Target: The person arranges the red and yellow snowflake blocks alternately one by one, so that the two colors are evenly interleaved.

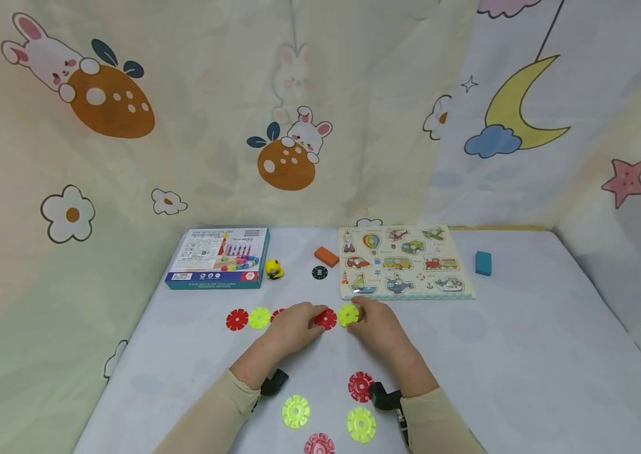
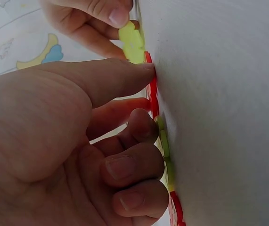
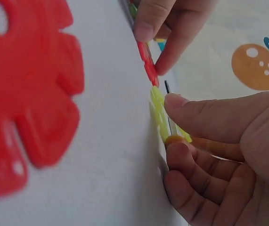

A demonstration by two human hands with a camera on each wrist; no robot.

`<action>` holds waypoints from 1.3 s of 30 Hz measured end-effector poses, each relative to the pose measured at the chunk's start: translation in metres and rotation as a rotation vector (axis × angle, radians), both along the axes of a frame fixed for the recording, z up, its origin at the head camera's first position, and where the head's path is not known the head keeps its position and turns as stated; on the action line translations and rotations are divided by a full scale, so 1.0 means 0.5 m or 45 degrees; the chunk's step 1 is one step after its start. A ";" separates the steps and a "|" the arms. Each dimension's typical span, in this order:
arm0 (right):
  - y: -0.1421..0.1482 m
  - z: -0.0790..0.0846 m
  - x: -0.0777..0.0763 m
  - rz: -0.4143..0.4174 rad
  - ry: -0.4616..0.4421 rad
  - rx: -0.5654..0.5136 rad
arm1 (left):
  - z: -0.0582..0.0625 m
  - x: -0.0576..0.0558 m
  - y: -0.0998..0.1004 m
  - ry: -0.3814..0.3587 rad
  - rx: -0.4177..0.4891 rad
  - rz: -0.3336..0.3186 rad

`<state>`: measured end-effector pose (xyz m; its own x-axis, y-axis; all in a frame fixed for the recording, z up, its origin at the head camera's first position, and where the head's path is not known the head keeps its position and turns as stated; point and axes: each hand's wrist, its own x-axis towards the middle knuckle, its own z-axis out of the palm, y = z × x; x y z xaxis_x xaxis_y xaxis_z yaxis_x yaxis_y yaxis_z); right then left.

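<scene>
A row of red and yellow-green notched plastic discs lies across the white table. In the head view, my left hand (image 1: 293, 328) holds a red disc (image 1: 329, 319) at its edges between thumb and index finger, flat on the table. My right hand (image 1: 381, 326) pinches a yellow-green disc (image 1: 346, 314) at the row's right end. The right wrist view shows this yellow-green disc (image 3: 158, 110) slightly tilted, its edge close to the red one (image 3: 148, 66). Farther left in the row are a red disc (image 1: 237, 320) and a yellow-green disc (image 1: 259, 318); my left hand partly covers others.
Nearer me lie loose red discs (image 1: 360, 386) and yellow-green discs (image 1: 295, 412). Behind the row are a boxed set (image 1: 215, 258), a yellow duck figure (image 1: 274, 269), a black round token (image 1: 319, 272), an orange block (image 1: 326, 256), a picture puzzle board (image 1: 411, 277) and a teal block (image 1: 483, 263).
</scene>
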<state>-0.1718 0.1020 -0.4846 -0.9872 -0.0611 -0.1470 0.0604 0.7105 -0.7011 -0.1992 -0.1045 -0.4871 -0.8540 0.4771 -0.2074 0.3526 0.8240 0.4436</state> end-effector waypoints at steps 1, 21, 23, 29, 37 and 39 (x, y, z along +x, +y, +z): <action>0.002 -0.001 -0.001 -0.002 -0.003 0.012 | 0.000 -0.001 0.000 -0.005 -0.001 0.001; 0.018 -0.019 -0.017 -0.010 -0.054 -0.003 | 0.026 -0.026 0.044 0.015 -0.068 -0.019; 0.016 -0.019 -0.016 -0.012 -0.060 -0.012 | 0.028 -0.026 0.055 0.000 -0.060 -0.019; 0.011 -0.016 -0.015 0.007 -0.049 -0.013 | 0.023 -0.025 0.072 -0.040 -0.032 -0.031; 0.018 -0.008 -0.003 0.027 -0.020 0.008 | 0.008 -0.028 0.075 -0.055 0.018 0.001; 0.024 -0.002 0.007 0.038 -0.014 0.012 | 0.007 -0.030 0.081 -0.055 0.037 -0.008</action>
